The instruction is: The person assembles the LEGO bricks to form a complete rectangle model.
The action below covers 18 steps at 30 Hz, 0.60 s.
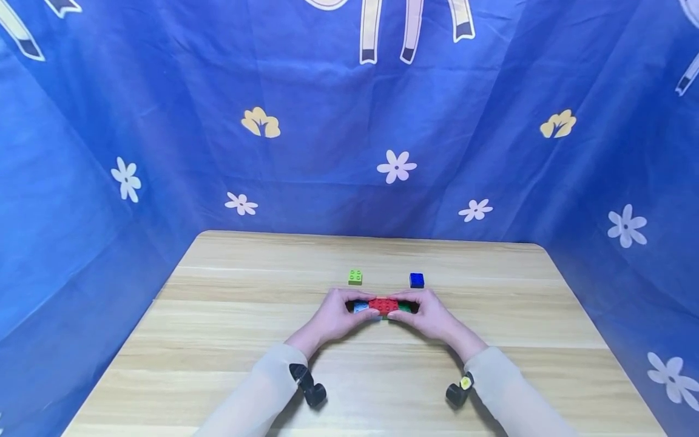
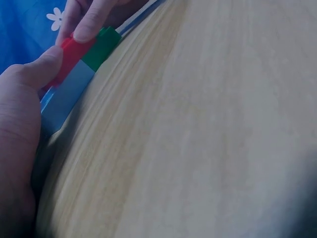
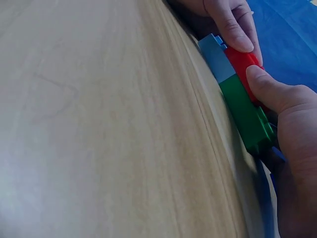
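Observation:
A red building brick (image 1: 383, 305) lies across the tops of a light blue brick (image 2: 69, 94) and a green brick (image 3: 246, 116), which stand end to end on the table. My left hand (image 1: 335, 314) pinches the red brick at its left end, thumb on the near side and fingers on the far side. From the other end my right hand (image 1: 429, 314) pinches the same brick in the same way. In the wrist views the red brick bridges the seam between the two lower ones, and studs show on their uncovered outer ends.
Behind the hands a lime green brick (image 1: 355, 277) sits on the left and a dark blue brick (image 1: 417, 280) on the right. All rest on a wooden table (image 1: 262, 273). A blue patterned cloth (image 1: 327, 152) hangs behind the table and along both sides.

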Tool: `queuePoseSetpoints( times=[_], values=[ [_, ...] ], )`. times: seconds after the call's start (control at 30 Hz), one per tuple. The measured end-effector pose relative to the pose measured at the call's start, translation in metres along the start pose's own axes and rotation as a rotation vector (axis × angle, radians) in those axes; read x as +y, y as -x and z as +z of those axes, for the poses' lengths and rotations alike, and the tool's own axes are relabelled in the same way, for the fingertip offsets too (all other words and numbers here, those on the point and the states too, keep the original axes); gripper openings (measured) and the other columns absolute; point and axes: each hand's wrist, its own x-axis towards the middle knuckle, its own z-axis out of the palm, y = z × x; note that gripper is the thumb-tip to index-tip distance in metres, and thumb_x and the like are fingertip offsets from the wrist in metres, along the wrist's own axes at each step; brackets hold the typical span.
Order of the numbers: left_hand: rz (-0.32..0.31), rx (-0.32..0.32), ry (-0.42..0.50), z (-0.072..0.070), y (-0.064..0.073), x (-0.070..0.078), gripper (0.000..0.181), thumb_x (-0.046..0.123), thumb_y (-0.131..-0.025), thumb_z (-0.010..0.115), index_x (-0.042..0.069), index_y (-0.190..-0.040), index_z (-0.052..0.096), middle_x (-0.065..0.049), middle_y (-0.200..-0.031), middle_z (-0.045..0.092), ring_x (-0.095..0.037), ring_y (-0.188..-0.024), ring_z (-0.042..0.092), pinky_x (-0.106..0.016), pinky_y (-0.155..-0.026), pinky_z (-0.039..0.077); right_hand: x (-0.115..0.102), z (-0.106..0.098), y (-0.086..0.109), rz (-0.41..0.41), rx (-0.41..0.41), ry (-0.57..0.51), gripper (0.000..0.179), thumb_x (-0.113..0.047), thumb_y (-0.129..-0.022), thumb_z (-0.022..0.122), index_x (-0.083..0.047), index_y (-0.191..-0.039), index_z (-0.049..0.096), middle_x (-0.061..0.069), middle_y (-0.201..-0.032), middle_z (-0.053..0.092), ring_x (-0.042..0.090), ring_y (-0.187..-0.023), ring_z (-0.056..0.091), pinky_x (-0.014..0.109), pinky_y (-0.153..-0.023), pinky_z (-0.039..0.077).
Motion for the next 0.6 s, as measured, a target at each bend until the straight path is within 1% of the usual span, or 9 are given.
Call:
queuePoseSetpoints(
  times=[0.13, 0.37, 0.53, 0.6],
  values=[
    [0.003, 0.005, 0.010, -0.0014, 0.0001, 0.0003, 0.040, 0.045, -0.088, 0.087, 0.022, -0.121, 0.082, 0.006, -0.115, 0.078, -0.013, -0.115, 0.069, -0.037, -0.104, 0.052, 0.0012, 0.0000, -0.0005, -0.017, 0.001, 0.011, 0.042, -0.037, -0.092, 0.085, -0.018, -0.129, 0.078, -0.004, -0.122, 0.076, 0.017, -0.114, 0.069, 0.044, -0.102, 0.054],
    [0.005, 0.005, 0.012, -0.0008, -0.0002, -0.0004, 0.039, 0.044, -0.089, 0.087, 0.023, -0.121, 0.081, 0.007, -0.115, 0.078, -0.013, -0.115, 0.069, -0.037, -0.105, 0.052, -0.0008, -0.0017, 0.0001, -0.006, -0.008, 0.001, 0.042, -0.036, -0.092, 0.086, -0.018, -0.130, 0.078, -0.004, -0.123, 0.076, 0.017, -0.115, 0.069, 0.043, -0.102, 0.054],
    [0.016, 0.007, 0.008, -0.0003, 0.0003, -0.0017, 0.040, 0.044, -0.089, 0.087, 0.021, -0.121, 0.081, 0.007, -0.116, 0.077, -0.013, -0.115, 0.069, -0.037, -0.104, 0.052, -0.0027, -0.0044, 0.0003, -0.002, -0.014, -0.005, 0.042, -0.035, -0.092, 0.085, -0.016, -0.129, 0.078, -0.004, -0.122, 0.076, 0.017, -0.115, 0.069, 0.043, -0.104, 0.053],
    [0.013, 0.010, 0.008, -0.0002, 0.0005, -0.0025, 0.040, 0.044, -0.089, 0.087, 0.021, -0.121, 0.082, 0.007, -0.115, 0.078, -0.012, -0.115, 0.069, -0.036, -0.104, 0.053, -0.0035, -0.0068, 0.0002, 0.005, -0.009, -0.025, 0.041, -0.034, -0.093, 0.085, -0.013, -0.128, 0.078, -0.004, -0.120, 0.077, 0.017, -0.114, 0.069, 0.041, -0.103, 0.054]
  ],
)
